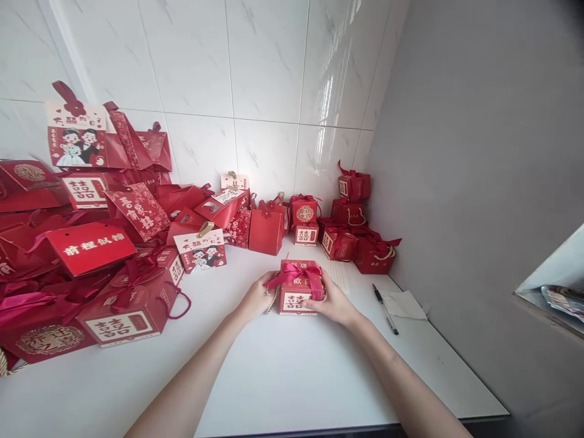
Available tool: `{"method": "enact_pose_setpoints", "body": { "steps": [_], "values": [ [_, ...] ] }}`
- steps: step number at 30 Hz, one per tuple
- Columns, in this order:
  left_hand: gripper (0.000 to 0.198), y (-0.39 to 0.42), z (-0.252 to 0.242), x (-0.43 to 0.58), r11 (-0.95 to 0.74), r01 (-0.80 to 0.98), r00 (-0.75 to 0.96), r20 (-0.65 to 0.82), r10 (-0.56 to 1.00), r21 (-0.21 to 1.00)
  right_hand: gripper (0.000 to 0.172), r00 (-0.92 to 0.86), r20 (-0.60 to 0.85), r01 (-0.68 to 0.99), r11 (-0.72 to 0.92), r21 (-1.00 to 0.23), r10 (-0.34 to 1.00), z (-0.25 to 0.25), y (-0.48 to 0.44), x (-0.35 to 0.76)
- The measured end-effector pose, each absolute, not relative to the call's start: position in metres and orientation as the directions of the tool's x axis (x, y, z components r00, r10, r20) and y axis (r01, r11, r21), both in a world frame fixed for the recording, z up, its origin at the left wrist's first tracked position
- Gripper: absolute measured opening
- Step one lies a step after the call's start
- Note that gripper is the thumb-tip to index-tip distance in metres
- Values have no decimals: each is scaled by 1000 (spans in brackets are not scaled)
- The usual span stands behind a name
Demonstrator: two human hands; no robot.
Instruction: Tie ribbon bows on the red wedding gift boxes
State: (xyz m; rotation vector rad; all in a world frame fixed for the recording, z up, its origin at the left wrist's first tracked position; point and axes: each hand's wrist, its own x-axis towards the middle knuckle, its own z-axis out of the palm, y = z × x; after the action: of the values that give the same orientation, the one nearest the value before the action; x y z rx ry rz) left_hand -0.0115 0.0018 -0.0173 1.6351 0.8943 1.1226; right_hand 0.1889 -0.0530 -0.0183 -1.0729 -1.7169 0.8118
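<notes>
A red gift box [298, 304] with a white double-happiness label on its front and a magenta ribbon bow [298, 275] on top sits in the middle of the white table. My left hand [258, 298] is closed against the box's left side, by a twisted cord handle [272, 302]. On the opposite side my right hand [335, 299] grips the box, its thumb lying across the front corner. The fingers behind the box are partly hidden. Beneath and behind it, a sheet of lined paper [338, 275] lies partly covered.
Red gift boxes and bags [118, 322] are heaped at the left. More stacked boxes [305, 234] stand along the tiled wall, with another group [340, 243] in the right corner. A black pen [385, 309] and a white paper slip [406, 304] lie near the grey wall [465, 182].
</notes>
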Motion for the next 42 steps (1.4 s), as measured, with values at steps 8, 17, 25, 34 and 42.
{"method": "enact_pose_setpoints", "body": {
  "steps": [8,17,25,34,42],
  "values": [
    [50,10,-26,-16,-425,196,365,336,868,884,34,185,606,691,336,-640,774,13,-74,197],
    [60,8,-19,-24,-542,630,405,359,841,556,21,-544,692,793,560,239,474,-16,-101,113],
    [52,9,-21,-23,-485,663,379,302,875,571,30,-628,605,778,381,500,488,-41,-82,91],
    [48,2,-18,-23,-470,677,395,259,882,566,18,-483,445,851,524,36,754,-1,-98,100],
    [40,4,-24,-20,-499,675,432,257,864,543,26,98,406,786,180,-592,909,72,-116,209]
  ]
}}
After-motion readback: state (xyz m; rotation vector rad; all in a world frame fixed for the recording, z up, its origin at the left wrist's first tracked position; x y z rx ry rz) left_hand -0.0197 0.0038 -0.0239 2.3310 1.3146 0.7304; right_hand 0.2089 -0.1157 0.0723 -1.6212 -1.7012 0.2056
